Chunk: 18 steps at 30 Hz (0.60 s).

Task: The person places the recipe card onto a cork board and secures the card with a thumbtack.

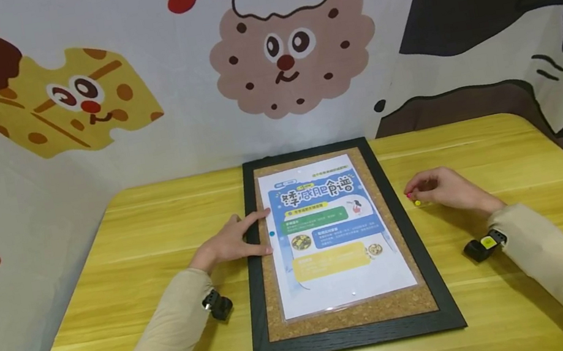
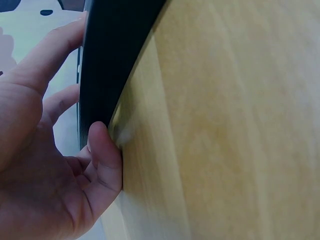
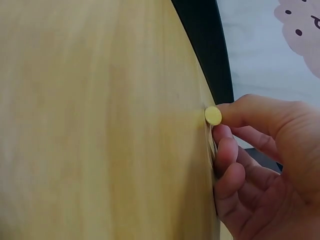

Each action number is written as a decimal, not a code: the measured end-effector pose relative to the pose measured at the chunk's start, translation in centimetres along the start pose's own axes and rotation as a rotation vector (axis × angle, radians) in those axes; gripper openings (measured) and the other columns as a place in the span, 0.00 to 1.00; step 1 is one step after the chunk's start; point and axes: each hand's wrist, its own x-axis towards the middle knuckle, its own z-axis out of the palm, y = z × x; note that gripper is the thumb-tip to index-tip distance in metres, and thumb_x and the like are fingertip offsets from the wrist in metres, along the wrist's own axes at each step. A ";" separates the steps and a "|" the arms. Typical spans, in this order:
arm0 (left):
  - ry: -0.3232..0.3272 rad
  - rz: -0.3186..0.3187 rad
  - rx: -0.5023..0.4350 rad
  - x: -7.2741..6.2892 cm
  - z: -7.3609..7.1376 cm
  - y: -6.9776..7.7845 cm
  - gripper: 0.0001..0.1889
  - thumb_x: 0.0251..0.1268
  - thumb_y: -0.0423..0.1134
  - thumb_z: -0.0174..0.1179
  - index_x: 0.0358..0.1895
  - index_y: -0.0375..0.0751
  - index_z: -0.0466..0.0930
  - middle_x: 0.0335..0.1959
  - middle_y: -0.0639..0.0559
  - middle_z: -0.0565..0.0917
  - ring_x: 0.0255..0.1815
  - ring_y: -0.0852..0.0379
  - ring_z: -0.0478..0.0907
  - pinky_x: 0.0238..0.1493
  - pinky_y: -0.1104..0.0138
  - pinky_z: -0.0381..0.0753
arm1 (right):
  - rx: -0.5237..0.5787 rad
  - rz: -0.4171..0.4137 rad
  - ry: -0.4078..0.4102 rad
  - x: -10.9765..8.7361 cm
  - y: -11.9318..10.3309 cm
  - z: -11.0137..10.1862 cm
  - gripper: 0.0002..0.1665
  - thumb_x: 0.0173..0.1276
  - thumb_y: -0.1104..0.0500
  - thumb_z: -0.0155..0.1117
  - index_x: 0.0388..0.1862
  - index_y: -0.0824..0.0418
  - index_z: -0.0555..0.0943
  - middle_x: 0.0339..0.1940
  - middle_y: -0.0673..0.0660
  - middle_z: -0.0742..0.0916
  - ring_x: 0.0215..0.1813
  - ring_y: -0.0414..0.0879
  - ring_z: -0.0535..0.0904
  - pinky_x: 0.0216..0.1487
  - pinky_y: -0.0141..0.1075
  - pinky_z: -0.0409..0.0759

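A printed poster sheet in a clear sleeve lies on a black-framed cork board. A blue thumbtack sits at its left edge. My left hand reaches over the frame, thumb and forefinger spread on the sheet's left edge, above and below that tack; its other fingers are beside the frame in the left wrist view. Right of the board, my right hand is low over the table, fingers curled, pinching a pink thumbtack at the fingertips. A yellow thumbtack shows by the thumb tip.
The board rests on a yellow wood-grain table, near its back edge. Behind it hangs a white cloth printed with cartoon biscuits and cheese. Black wrist cameras are strapped to both forearms.
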 end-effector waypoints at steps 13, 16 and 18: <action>0.007 -0.012 -0.004 0.1 0.2 -0.2 0.47 0.57 0.54 0.69 0.77 0.55 0.52 0.65 0.29 0.58 0.63 0.35 0.62 0.59 0.41 0.64 | 0.077 0.008 -0.004 0.5 -0.5 0.3 0.11 0.69 0.64 0.62 0.47 0.66 0.84 0.43 0.59 0.86 0.40 0.46 0.78 0.38 0.31 0.76; 0.011 0.000 0.003 0.0 0.2 -0.2 0.47 0.57 0.55 0.68 0.77 0.54 0.53 0.63 0.29 0.60 0.60 0.36 0.64 0.58 0.42 0.65 | 0.104 0.027 0.004 0.6 -0.9 0.2 0.12 0.71 0.62 0.61 0.49 0.66 0.83 0.45 0.61 0.85 0.42 0.48 0.78 0.39 0.32 0.76; 0.016 0.011 0.008 0.0 0.2 -0.2 0.46 0.57 0.55 0.68 0.77 0.54 0.53 0.62 0.29 0.60 0.60 0.36 0.64 0.58 0.42 0.65 | 0.111 0.034 0.011 0.8 -1.3 0.2 0.13 0.71 0.61 0.60 0.50 0.66 0.83 0.46 0.62 0.85 0.43 0.49 0.79 0.40 0.31 0.76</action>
